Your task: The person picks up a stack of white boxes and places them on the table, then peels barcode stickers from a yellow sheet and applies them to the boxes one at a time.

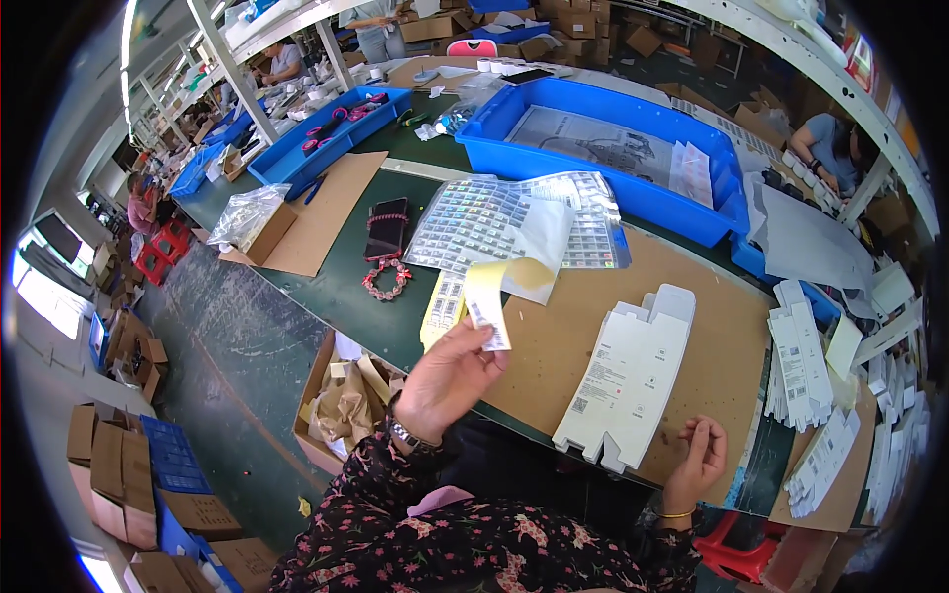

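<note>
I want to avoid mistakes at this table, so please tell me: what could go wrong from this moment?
The label strip curls above the left hand, so it might crease or catch on the shiny sticker sheets close behind it.

The flat white packaging reaches the near edge of the table, so a bump from the right hand beside it could perhaps knock it down.

A packing workshop: flat white cartons (633, 381) lie on the table (344, 293) nearer than the large blue tray (647, 204), brown boxes (576, 22) pile up beyond it, and people (289, 64) work to its left.
</note>
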`<state>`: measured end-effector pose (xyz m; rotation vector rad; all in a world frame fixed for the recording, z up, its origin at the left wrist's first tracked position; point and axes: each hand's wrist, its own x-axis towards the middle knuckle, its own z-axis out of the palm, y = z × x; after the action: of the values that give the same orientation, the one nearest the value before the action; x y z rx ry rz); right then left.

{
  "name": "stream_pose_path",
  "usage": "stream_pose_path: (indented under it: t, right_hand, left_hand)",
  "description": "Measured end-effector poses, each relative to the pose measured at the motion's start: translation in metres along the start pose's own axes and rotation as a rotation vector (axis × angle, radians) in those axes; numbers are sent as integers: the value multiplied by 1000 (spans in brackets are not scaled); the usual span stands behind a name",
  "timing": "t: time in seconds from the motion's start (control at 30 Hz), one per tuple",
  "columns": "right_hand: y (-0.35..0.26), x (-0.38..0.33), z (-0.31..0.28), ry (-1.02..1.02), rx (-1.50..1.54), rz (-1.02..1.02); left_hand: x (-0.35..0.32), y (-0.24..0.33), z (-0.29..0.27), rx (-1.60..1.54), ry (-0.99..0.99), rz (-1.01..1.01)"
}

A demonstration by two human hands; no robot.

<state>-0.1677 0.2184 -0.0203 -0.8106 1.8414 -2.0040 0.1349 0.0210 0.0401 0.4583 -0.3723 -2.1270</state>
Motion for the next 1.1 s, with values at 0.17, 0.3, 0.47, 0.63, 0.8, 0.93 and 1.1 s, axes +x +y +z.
stream_pose_path:
  t: [0.17,0.3,0.47,0.63,0.8,0.93,1.1]
  right_hand:
    - [-47,-4,4,-103,67,-26]
    - [-65,-9,12,-311,100,-35]
    - [-73,-18,23,-470,22,-114]
    - [-86,-25,26,-535,-35,-196]
    - [-84,-23,37,-548,17,-139]
    - [-88,-11,58,-568,170,54]
    - [-79,-5,53,-502,311,7]
  left_hand:
    - [-2,-31,30,140,-24,-6]
    - [-11,-54,37,250,-76,-27]
    - [-25,-75,42,473,-142,35]
    - [-38,-88,35,666,-224,-9]
    - [-30,-93,42,829,-228,-4]
    - [-30,-95,53,879,-143,-36]
    - [-18,-98,63,570,-191,9]
